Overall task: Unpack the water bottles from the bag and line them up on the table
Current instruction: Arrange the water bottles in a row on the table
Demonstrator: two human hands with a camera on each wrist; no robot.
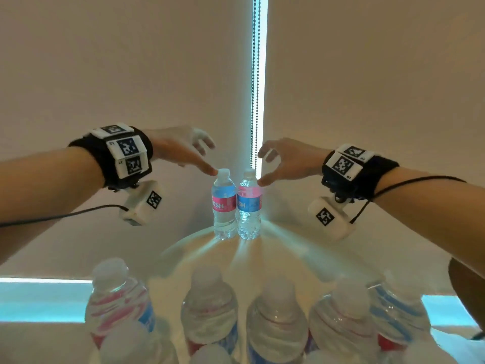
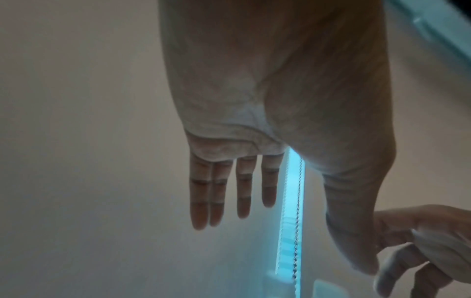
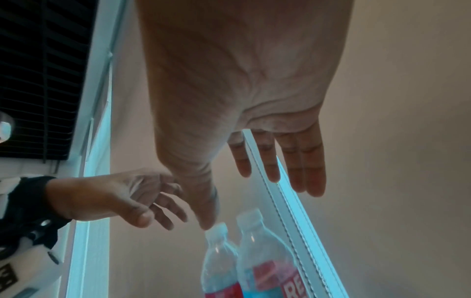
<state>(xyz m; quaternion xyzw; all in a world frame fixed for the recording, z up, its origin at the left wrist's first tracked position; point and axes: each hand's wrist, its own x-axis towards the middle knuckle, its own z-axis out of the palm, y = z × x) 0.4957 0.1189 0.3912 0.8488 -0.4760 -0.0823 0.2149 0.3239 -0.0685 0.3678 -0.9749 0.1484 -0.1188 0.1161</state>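
Two clear water bottles with pink and blue labels stand upright and side by side at the far edge of the round white table (image 1: pixel 283 261). My left hand (image 1: pixel 208 157) hovers over the left bottle (image 1: pixel 224 206), fingers spread, with its thumb tip at the cap. My right hand (image 1: pixel 263 166) hovers by the right bottle (image 1: pixel 249 206), fingers loosely bent, with its thumb tip at the shoulder. Neither hand grips anything. In the right wrist view both bottles (image 3: pixel 265 252) stand below my right hand (image 3: pixel 244 203). In the left wrist view my left hand (image 2: pixel 293 238) is spread. No bag is in view.
Several more water bottles (image 1: pixel 210 306) stand blurred in a row at the near edge. Beige roller blinds hang close behind the table, with a bead chain (image 1: pixel 254 101) in the bright gap. A dark object (image 1: pixel 467 287) sits at the right edge.
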